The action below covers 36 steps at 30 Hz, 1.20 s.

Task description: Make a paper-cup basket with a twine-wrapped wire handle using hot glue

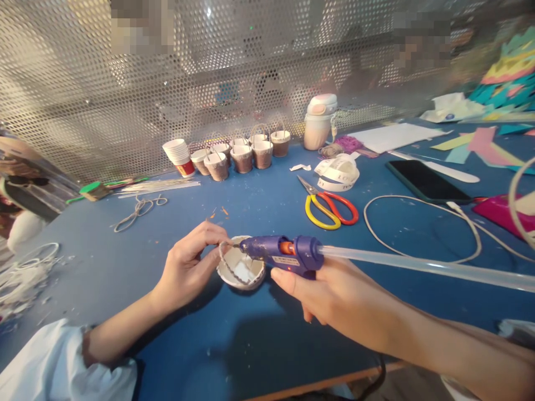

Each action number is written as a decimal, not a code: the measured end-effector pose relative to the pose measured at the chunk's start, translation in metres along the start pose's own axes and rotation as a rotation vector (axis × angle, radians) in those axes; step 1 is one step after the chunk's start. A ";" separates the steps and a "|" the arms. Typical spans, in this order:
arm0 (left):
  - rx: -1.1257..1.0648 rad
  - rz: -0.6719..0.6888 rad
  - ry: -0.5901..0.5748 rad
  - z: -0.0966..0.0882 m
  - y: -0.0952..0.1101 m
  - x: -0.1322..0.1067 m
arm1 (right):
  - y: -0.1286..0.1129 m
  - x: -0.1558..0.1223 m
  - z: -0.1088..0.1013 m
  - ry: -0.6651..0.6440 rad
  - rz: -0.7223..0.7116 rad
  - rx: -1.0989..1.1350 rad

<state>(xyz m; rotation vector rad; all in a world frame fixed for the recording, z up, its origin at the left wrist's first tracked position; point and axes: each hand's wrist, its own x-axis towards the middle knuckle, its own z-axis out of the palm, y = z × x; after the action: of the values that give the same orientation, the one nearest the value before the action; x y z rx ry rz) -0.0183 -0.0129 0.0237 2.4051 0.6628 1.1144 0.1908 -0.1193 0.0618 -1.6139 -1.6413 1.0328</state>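
My right hand (330, 292) is wrapped round a purple glue gun (282, 255) with a long clear glue stick (422, 266) trailing out to the right. Its nozzle points left at the rim of a small white paper cup (241, 272) standing on the blue table (167, 234). My left hand (190, 266) pinches a thin twine handle at the cup's left rim, thumb and forefinger closed on it.
Several finished little cup baskets (242, 153) and a stack of paper cups (179, 156) line the mesh wall. Red-and-yellow scissors (330, 209), a ribbon roll (337, 172), a phone (426, 181) with a white cable, a bottle (320, 121), twine (140, 209) and coloured paper lie about.
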 end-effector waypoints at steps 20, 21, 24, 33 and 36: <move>-0.018 0.075 -0.068 -0.001 -0.008 -0.001 | -0.008 -0.001 -0.005 -0.036 -0.002 -0.024; -0.019 0.076 -0.065 -0.001 -0.008 -0.001 | -0.008 0.000 -0.005 -0.034 -0.010 -0.034; -0.021 0.077 -0.058 -0.001 -0.008 -0.002 | -0.007 0.000 -0.004 -0.018 -0.036 -0.056; -0.025 0.051 -0.037 -0.002 -0.006 -0.003 | -0.004 0.001 -0.003 -0.003 -0.043 -0.028; -0.041 0.042 -0.024 -0.001 -0.007 -0.004 | -0.002 0.001 -0.002 -0.015 -0.024 -0.005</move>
<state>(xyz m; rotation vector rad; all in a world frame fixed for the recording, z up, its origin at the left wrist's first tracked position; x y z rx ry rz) -0.0226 -0.0097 0.0182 2.4039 0.5786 1.1033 0.1918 -0.1181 0.0648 -1.5893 -1.6700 1.0322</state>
